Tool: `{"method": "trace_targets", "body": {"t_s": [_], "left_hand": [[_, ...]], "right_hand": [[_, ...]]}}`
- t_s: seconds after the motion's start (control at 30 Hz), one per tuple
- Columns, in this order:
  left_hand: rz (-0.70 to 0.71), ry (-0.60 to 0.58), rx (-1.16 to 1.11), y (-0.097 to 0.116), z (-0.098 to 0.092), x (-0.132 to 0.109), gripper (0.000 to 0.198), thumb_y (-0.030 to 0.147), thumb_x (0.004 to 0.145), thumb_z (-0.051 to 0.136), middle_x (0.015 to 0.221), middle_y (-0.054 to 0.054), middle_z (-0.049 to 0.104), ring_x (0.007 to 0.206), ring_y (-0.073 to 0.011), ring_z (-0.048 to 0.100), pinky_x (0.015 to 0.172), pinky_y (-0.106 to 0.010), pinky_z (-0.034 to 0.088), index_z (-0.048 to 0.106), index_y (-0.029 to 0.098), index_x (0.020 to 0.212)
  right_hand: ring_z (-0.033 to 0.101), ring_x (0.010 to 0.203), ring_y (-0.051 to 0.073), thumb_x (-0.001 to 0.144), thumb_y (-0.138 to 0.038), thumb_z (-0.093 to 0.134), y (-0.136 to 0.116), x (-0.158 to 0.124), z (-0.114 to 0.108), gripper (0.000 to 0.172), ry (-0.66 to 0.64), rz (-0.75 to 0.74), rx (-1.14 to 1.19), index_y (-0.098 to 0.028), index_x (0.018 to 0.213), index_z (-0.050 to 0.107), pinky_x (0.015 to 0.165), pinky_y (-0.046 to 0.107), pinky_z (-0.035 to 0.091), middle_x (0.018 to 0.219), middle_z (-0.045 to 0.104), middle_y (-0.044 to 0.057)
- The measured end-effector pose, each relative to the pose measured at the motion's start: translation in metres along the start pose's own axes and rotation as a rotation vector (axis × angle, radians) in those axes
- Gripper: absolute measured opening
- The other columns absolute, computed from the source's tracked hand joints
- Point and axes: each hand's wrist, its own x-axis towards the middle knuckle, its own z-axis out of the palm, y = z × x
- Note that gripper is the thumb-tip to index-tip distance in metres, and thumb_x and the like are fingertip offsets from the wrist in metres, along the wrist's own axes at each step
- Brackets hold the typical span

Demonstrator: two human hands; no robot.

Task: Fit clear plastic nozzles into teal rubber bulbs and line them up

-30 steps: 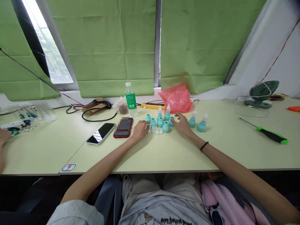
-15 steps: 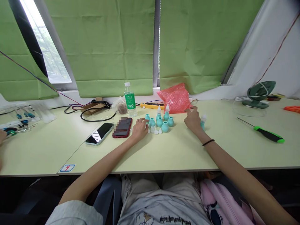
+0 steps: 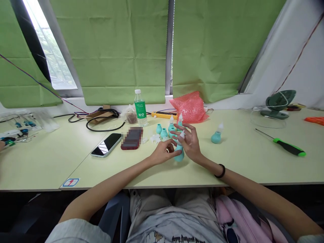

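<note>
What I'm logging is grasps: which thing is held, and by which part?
The teal bulb-shaped plastic bottle with a white nozzle: left hand on its round body, right hand around its neck and nozzle.

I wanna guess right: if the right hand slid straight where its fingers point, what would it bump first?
Probably the teal bottles clustered just past the right hand, which holds a bottle; depth is hard to judge.
</note>
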Motion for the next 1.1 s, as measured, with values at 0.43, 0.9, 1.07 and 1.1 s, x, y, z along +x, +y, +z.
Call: {"method": "trace_targets", "body": {"t_s": [0.43,0.9,1.07,1.1], "left_hand": [[-0.068,0.138,-0.147,-0.008,-0.021,0.008,0.027,0.038,0.063,0.055,0.058,-0.001,0.055,0.05,-0.0077,0.05,0.047,-0.018,0.038,0.05,0.012,0.072],[-0.243,0.013,-0.331,-0.027,-0.045,0.023,0.043,0.048,0.077,0.027,0.035,0.007,0.024,0.031,-0.004,0.023,0.037,-0.02,0.022,0.03,0.016,0.048],[-0.12,0.371,0.367,-0.049,-0.061,0.027,0.027,0.041,0.067,0.049,0.048,0.002,0.045,0.045,-0.0086,0.04,0.045,-0.02,0.027,0.052,0.014,0.067],[-0.122,0.355,0.453,-0.054,-0.062,0.028,0.025,0.038,0.066,0.052,0.051,0.001,0.048,0.048,-0.0096,0.043,0.047,-0.02,0.028,0.054,0.014,0.073]], "right_hand": [[0.051,0.061,0.014,0.074,-0.036,0.044,0.026,-0.002,-0.004,0.024,-0.053,0.059,-0.449,-0.015,0.081,0.055,0.058,0.025,0.04,0.069,0.057,0.003],[0.053,0.057,0.013,0.066,-0.029,0.055,0.023,-0.009,-0.002,0.017,-0.175,-0.056,-0.338,-0.016,0.076,0.054,0.055,0.024,0.041,0.066,0.058,0.002],[0.049,0.04,0.009,0.066,-0.028,0.057,0.026,-0.004,-0.005,0.018,-0.137,0.216,0.0,-0.018,0.073,0.043,0.044,0.023,0.04,0.056,0.052,-0.003],[0.049,0.04,0.009,0.066,-0.028,0.057,0.026,-0.002,-0.005,0.018,-0.137,0.26,0.061,-0.018,0.071,0.043,0.043,0.023,0.04,0.057,0.052,-0.003]]}}
